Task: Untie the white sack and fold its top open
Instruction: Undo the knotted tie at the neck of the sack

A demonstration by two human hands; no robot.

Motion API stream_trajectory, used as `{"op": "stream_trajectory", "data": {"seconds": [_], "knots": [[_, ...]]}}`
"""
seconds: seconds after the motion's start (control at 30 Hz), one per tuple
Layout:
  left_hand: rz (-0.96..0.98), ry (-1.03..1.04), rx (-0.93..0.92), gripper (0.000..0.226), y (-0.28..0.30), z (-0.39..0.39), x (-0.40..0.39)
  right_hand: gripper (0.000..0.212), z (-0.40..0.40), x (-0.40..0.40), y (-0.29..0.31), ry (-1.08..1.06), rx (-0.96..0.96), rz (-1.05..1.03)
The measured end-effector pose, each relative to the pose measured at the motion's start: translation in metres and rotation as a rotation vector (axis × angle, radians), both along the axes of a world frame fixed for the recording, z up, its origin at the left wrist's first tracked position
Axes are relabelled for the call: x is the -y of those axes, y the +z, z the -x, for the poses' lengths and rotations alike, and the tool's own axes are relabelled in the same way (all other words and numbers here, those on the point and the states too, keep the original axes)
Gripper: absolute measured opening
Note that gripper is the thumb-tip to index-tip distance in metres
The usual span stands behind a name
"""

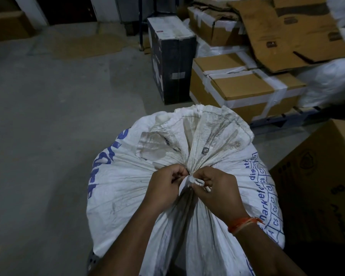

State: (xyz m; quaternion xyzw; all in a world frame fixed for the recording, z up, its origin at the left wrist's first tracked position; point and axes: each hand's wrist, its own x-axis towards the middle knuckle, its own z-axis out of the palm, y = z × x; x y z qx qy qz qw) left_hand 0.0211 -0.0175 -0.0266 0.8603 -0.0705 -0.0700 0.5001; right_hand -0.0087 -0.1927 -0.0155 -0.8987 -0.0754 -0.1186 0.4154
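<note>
A large white woven sack (126, 182) with blue print stands full in front of me on the floor. Its top is gathered into a neck, and the loose mouth (203, 128) fans out beyond the neck. A white tie (195, 182) binds the neck. My left hand (163, 186) pinches the tie from the left side. My right hand (217, 188), an orange thread on its wrist, grips the tie's ends from the right. Both hands touch at the knot, which is partly hidden by my fingers.
Taped cardboard boxes (245, 86) stand stacked behind the sack, with a dark box (171, 58) to their left. Another brown carton (323, 176) sits close on the right. Bare concrete floor (48, 126) stretches to the left.
</note>
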Motion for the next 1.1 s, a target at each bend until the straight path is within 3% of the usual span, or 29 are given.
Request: {"op": "stream_trajectory", "data": {"seconds": [0.3,0.7,1.1], "knots": [[0.047,-0.011,0.001,0.012,0.0016,0.0013,-0.0001,0.011,-0.0024,-0.0020,-0.0019,-0.019,-0.027,0.008],[-0.083,0.054,0.026,0.016,0.0005,-0.0045,-0.0076,0.012,-0.0014,-0.0008,0.0024,-0.025,-0.012,0.010],[-0.072,0.028,0.029,0.014,-0.0009,-0.0028,-0.0012,0.012,-0.0008,0.0003,-0.0010,-0.030,-0.026,0.009]]}}
